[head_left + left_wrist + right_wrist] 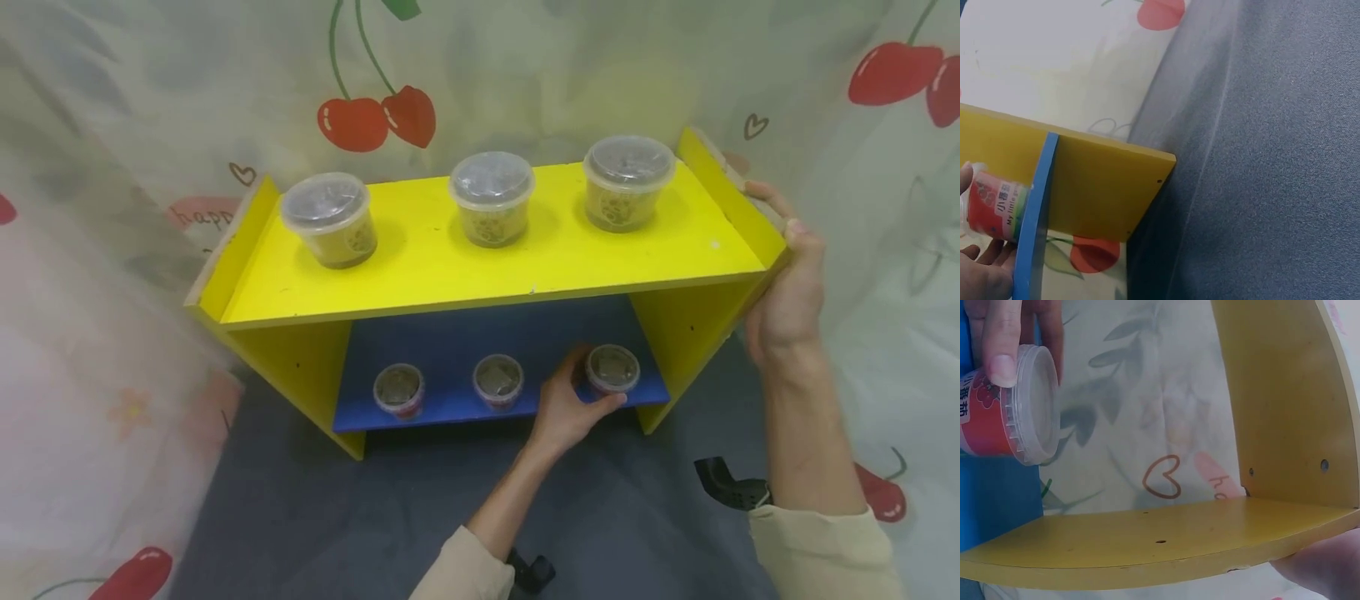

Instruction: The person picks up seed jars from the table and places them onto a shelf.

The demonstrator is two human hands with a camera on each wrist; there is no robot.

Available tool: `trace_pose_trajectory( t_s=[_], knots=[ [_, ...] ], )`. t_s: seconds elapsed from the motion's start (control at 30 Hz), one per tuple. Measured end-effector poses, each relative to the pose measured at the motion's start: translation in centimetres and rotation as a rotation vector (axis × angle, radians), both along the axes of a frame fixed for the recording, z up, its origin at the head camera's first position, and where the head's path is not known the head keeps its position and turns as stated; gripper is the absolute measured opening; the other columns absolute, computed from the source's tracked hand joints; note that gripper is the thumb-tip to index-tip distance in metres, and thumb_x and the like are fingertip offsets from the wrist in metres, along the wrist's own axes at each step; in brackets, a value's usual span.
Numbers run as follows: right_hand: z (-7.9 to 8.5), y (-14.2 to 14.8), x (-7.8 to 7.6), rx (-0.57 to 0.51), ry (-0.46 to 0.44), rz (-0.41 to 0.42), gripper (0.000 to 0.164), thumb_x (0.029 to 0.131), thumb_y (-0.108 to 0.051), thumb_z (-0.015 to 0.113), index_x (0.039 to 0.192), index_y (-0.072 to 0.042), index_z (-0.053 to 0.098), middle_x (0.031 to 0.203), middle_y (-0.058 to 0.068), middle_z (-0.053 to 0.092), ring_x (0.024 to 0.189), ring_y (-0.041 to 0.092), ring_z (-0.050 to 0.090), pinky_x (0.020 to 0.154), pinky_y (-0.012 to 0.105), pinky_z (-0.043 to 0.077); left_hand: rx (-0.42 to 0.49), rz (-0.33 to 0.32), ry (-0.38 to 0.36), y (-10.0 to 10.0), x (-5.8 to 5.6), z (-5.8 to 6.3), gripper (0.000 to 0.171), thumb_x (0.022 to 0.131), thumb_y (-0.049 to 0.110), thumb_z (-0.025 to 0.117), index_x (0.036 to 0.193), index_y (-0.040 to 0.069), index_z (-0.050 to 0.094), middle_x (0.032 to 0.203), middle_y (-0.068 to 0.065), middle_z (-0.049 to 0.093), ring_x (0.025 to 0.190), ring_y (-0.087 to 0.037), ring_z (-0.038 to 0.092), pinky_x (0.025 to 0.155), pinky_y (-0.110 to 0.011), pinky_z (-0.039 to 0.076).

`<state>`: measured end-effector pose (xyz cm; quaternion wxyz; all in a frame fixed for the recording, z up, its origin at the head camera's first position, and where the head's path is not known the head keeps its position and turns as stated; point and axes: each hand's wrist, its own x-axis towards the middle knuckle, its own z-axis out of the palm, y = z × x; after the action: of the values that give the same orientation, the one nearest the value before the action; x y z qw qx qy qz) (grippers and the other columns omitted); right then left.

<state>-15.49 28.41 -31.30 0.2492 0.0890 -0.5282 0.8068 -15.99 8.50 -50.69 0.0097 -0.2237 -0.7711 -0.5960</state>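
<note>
A small lidded plastic tub (612,369) stands at the right end of the blue lower board (442,342). My left hand (562,412) holds it, thumb on one side and fingers on the other. Its red printed label with "My little" lettering shows on the tub (996,206) in the left wrist view. From the right wrist view, the thumb of the left hand (1005,337) lies against the tub near its lid (1041,406). My right hand (795,287) grips the right side panel of the yellow shelf (420,287) near its top; some fingers are hidden behind it.
Two similar tubs, one in the middle (498,379) and one at the left (399,388), stand on the lower board. Three larger clear-lidded tubs, including the left one (330,221), line the yellow top. Cherry-printed cloth (585,75) hangs behind; grey cloth (292,525) lies below.
</note>
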Motion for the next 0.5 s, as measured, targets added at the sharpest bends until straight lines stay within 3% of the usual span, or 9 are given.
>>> trace_pose_trajectory(
  t_s=[0.13, 0.23, 0.3, 0.4, 0.5],
  knots=[
    [-0.2, -0.2, 0.2, -0.005, -0.021, -0.01, 0.049, 0.103, -0.027, 0.03, 0.145, -0.006, 0.045, 0.117, 0.016, 0.058, 0.084, 0.019, 0.061, 0.072, 0.023, 0.054, -0.054, -0.002, -0.041, -0.4, 0.4, -0.1, 0.096, 0.078, 0.028, 0.086, 0.155, 0.011, 0.031, 0.149, -0.006, 0.047, 0.135, -0.017, 0.046, 0.109, -0.034, 0.039],
    [-0.1, -0.4, 0.3, 0.014, -0.017, -0.014, 0.049, 0.104, -0.029, 0.031, 0.145, -0.008, 0.045, 0.13, 0.019, 0.054, 0.091, 0.021, 0.061, 0.077, 0.024, 0.053, -0.075, -0.019, -0.051, -0.8, 0.7, -0.1, 0.098, 0.079, 0.028, 0.085, 0.157, 0.013, 0.027, 0.154, -0.004, 0.04, 0.14, -0.017, 0.04, 0.111, -0.036, 0.037],
    [0.0, -0.5, 0.4, 0.047, -0.003, -0.012, 0.049, 0.105, -0.031, 0.029, 0.148, -0.01, 0.043, 0.142, 0.016, 0.049, 0.107, 0.024, 0.059, 0.089, 0.024, 0.05, -0.088, -0.034, -0.048, -1.1, 0.9, -0.2, 0.098, 0.08, 0.029, 0.084, 0.157, 0.012, 0.026, 0.156, -0.003, 0.038, 0.141, -0.017, 0.038, 0.112, -0.036, 0.036],
    [-0.4, -0.5, 0.6, 0.085, 0.016, -0.03, 0.049, 0.106, -0.032, 0.028, 0.136, -0.001, 0.052, 0.124, 0.015, 0.058, 0.099, 0.023, 0.058, 0.088, 0.025, 0.046, -0.115, -0.057, -0.042, -1.7, 1.3, 0.0, 0.099, 0.082, 0.03, 0.083, 0.158, 0.012, 0.023, 0.158, 0.0, 0.033, 0.142, -0.017, 0.036, 0.111, -0.036, 0.037],
    [-1.8, -0.3, 1.3, 0.11, -0.018, -0.057, 0.047, 0.107, -0.033, 0.032, 0.124, 0.003, 0.056, 0.105, 0.01, 0.057, 0.094, 0.019, 0.053, 0.089, 0.028, 0.04, -0.163, -0.066, -0.033, -2.4, 1.8, 0.3, 0.098, 0.083, 0.031, 0.081, 0.159, 0.015, 0.021, 0.16, 0.003, 0.029, 0.144, -0.016, 0.034, 0.112, -0.038, 0.036]
  ],
)
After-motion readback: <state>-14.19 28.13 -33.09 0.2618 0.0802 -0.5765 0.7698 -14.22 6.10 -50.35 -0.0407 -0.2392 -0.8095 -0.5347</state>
